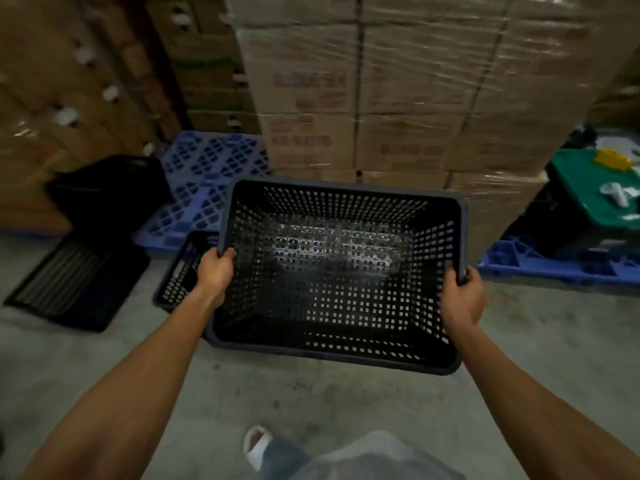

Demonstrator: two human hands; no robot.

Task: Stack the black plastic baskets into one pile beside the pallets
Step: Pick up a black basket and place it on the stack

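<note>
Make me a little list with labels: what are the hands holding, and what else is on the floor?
held: black plastic basket, open side up, nothing visible inside
left hand: grips the basket's left rim
right hand: grips the right rim
floor, left: second black basket, partly hidden behind the held one
further left: flat black item, too dark to name
behind: blue pallets, wrapped cardboard boxes

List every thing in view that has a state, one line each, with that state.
Large black perforated plastic basket: upright, empty, gripped at both side rims.
Left hand: closed on the basket's left rim.
Right hand: closed on the basket's right rim.
Second black plastic basket: on the floor, partly hidden behind the held one.
Flat black slatted piece: lying on the floor.
Stack of cardboard boxes: shrink-wrapped.
Light blue plastic pallet: bare where visible.
</note>
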